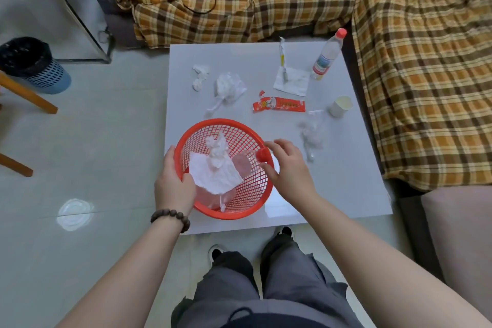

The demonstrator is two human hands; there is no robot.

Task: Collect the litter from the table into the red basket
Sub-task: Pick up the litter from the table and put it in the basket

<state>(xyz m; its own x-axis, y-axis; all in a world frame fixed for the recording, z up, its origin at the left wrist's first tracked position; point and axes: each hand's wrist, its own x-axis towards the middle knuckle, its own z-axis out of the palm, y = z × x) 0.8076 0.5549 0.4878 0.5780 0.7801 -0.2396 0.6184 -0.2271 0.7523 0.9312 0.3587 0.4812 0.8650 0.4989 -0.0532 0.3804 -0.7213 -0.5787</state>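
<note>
**Litter run half done at the white table**

The white table (346, 168) carries my red basket (255, 205) at its 7 o'clock corner, tissues already inside. My left hand (173, 184) curls tight over the rim at 9 o'clock; my right hand (285, 168), at 3 o'clock, pinches a small red cap (262, 155) above the mesh. I judge the drop comes next, then a reach toward the red wrapper (279, 104) at 12 o'clock.
</note>
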